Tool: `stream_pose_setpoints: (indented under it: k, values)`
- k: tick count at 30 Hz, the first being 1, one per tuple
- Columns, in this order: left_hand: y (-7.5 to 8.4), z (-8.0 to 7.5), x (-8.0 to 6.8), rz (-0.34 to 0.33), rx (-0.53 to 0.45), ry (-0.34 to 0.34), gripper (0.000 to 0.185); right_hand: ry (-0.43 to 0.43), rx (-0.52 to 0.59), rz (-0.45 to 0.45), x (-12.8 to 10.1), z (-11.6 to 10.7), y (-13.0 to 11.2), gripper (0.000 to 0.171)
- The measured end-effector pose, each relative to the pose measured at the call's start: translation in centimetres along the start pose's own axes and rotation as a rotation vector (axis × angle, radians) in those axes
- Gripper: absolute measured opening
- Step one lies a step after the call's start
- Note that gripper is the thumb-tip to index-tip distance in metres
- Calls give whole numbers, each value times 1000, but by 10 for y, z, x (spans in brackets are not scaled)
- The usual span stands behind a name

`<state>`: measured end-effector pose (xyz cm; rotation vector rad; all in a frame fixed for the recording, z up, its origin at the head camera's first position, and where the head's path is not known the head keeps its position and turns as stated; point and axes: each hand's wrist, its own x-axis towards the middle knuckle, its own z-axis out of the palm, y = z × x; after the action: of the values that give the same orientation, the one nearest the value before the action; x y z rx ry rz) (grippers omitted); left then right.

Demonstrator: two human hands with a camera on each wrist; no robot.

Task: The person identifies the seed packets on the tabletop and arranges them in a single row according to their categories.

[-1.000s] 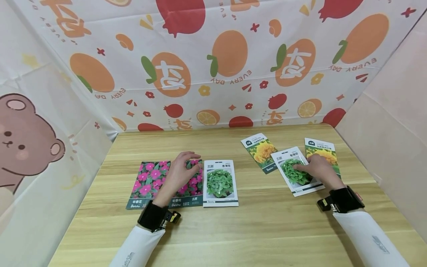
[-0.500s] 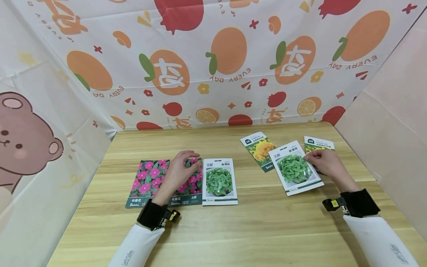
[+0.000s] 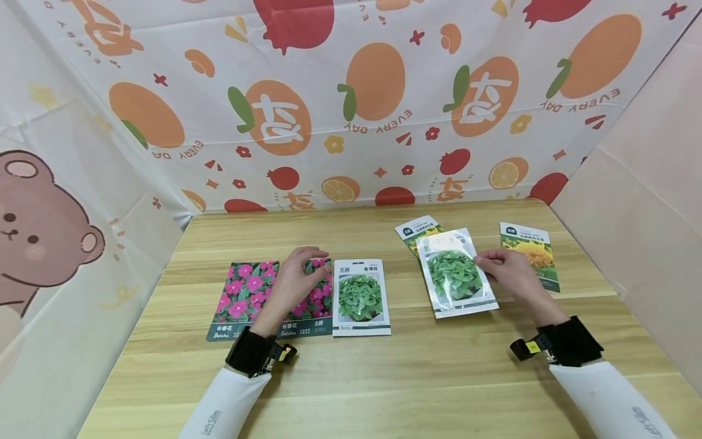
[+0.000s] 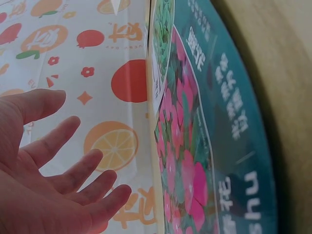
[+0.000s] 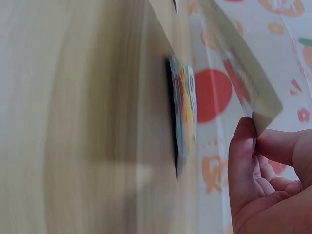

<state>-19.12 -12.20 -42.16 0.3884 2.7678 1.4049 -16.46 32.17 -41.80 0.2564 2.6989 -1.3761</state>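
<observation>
My right hand [image 3: 512, 274] pinches the right edge of a white seed packet [image 3: 455, 271] with a green leafy plant on it. In the right wrist view, thumb and finger grip that packet [image 5: 246, 68], lifted off the table. It partly covers a yellow-flower packet [image 3: 419, 229]. My left hand [image 3: 296, 283] hovers over two pink-flower seed packets, fingers relaxed and holding nothing; one packet [image 3: 247, 292] lies left of it, the other [image 3: 315, 311] partly under it. In the left wrist view, the hand [image 4: 63, 175] is apart from the pink-flower packet [image 4: 195, 146].
A second green-plant packet [image 3: 362, 297] lies flush beside the pink-flower ones. Another yellow-flower packet [image 3: 532, 253] lies at the right, behind my right hand. The wooden table [image 3: 384, 384] meets a fruit-printed cloth [image 3: 340, 158] at the back.
My right hand has picked up the green-plant packet and carried it left, over the slanted yellow-flower packet. The right yellow-flower packet is more exposed. My left hand has stayed in place.
</observation>
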Motion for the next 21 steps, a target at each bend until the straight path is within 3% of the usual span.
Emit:
stream_pose_setpoints:
  k: [8, 21]
  values:
    - [0, 0, -1, -5, -7, -5, 38, -100, 145, -32, 1, 32, -10, 37]
    - [3, 4, -2, 37, 40, 6, 36, -144, 150, -43, 7, 59, -16, 33]
